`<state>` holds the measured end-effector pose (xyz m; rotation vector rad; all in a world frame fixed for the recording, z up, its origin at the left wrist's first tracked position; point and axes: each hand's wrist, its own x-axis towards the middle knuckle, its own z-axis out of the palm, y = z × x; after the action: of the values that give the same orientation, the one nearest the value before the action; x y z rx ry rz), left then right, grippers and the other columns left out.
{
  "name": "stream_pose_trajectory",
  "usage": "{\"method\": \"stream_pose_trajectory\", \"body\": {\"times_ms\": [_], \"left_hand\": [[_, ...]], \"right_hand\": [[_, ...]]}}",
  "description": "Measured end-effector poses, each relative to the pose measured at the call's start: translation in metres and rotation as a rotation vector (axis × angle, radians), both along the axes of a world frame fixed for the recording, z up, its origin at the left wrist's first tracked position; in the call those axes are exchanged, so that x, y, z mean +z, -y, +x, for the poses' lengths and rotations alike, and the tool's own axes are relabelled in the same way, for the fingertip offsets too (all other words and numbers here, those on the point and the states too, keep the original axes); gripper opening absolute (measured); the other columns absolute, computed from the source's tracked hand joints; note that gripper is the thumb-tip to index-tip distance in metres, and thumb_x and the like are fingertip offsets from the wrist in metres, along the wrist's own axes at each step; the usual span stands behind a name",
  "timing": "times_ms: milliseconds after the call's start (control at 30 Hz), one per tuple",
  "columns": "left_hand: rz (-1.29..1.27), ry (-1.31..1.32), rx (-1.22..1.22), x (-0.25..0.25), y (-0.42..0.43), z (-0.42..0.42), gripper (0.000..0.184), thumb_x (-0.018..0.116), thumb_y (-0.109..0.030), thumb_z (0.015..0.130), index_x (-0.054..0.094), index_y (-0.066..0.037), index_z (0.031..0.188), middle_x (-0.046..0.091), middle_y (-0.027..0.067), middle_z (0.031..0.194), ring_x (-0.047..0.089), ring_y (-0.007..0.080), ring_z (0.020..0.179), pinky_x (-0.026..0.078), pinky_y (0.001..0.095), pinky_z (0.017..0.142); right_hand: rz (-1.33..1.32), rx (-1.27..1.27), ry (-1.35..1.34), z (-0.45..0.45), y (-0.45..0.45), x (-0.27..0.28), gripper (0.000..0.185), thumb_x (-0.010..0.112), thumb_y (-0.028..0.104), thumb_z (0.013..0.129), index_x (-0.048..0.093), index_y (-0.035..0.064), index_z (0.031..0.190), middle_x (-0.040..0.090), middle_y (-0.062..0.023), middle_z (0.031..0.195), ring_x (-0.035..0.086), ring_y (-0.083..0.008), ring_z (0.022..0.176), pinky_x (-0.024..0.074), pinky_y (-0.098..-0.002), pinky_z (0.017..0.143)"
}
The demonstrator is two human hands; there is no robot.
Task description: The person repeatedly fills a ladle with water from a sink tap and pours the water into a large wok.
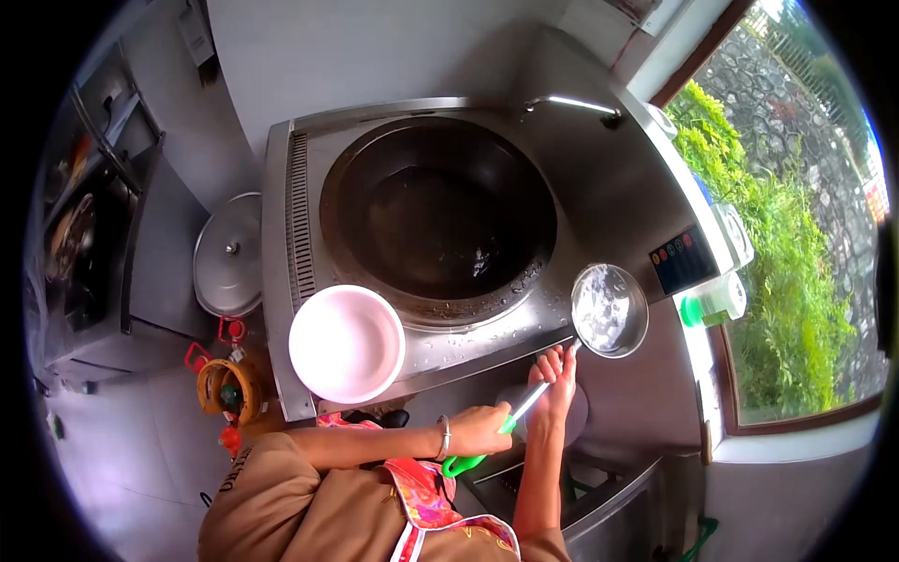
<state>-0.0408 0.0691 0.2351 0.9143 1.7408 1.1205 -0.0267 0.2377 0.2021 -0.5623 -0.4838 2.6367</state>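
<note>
A large metal ladle (611, 311) with a long shaft and a green handle end slants up to the right, its round bowl over the steel surface beside the stove. Whitish patches show in the bowl; I cannot tell whether they are contents or glare. My left hand (481, 432), with a bangle at the wrist, is closed round the handle near the green part. Higher up, close to the bowl, my right hand (554, 377) has its fingers wrapped on the shaft. A wide dark wok (440, 201) is set into the stove, with wet glints inside. The pale basin (346, 344) sits at the stove's front left corner.
A tap (573, 103) reaches out from the steel splashback. On the right are a control panel (683, 259) and a green-capped container (716, 302) by the window. A metal lid (230, 253) leans left of the stove, above an orange round object (230, 391).
</note>
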Motion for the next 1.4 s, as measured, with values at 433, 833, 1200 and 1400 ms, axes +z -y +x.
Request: {"method": "stream_pose_trajectory", "body": {"times_ms": [433, 833, 1200, 1400], "left_hand": [[0.272, 0.785, 0.284, -0.020, 0.059, -0.074, 0.017, 0.051, -0.015, 0.077, 0.041, -0.004, 0.085, 0.044, 0.0015, 0.061, 0.043, 0.0086, 0.043, 0.036, 0.0213, 0.037], [0.555, 1.182, 0.094, -0.080, 0.039, -0.058, 0.018, 0.052, -0.020, 0.080, 0.041, -0.007, 0.085, 0.043, -0.0004, 0.062, 0.047, 0.0101, 0.052, 0.041, 0.0229, 0.050], [0.164, 1.094, 0.059, -0.093, -0.001, 0.010, 0.013, 0.052, -0.015, 0.082, 0.041, -0.007, 0.083, 0.039, -0.0001, 0.054, 0.039, 0.0094, 0.045, 0.036, 0.0232, 0.043], [-0.167, 0.563, -0.503, -0.085, -0.042, 0.082, 0.018, 0.058, -0.015, 0.078, 0.043, -0.006, 0.081, 0.046, 0.0005, 0.055, 0.044, 0.0068, 0.045, 0.037, 0.0212, 0.041]], "right_hand": [[0.241, 0.333, 0.184, -0.118, 0.051, -0.024, 0.021, 0.047, 0.028, 0.084, 0.046, 0.0079, 0.077, 0.034, 0.0031, 0.054, 0.034, -0.0089, 0.047, 0.0273, -0.0220, 0.045], [0.906, 0.322, 0.385, -0.124, 0.048, -0.016, 0.018, 0.046, 0.021, 0.084, 0.039, 0.0067, 0.075, 0.041, -0.0018, 0.053, 0.041, -0.0107, 0.039, 0.0340, -0.0226, 0.035], [0.929, 0.013, 0.461, -0.012, 0.009, -0.027, 0.021, 0.045, 0.025, 0.085, 0.041, 0.0050, 0.082, 0.045, -0.0024, 0.057, 0.046, -0.0104, 0.045, 0.0378, -0.0228, 0.041], [0.435, -0.552, 0.379, 0.184, -0.004, -0.031, 0.022, 0.041, 0.026, 0.087, 0.042, 0.0038, 0.087, 0.043, -0.0020, 0.058, 0.047, -0.0124, 0.045, 0.0395, -0.0229, 0.044]]}}
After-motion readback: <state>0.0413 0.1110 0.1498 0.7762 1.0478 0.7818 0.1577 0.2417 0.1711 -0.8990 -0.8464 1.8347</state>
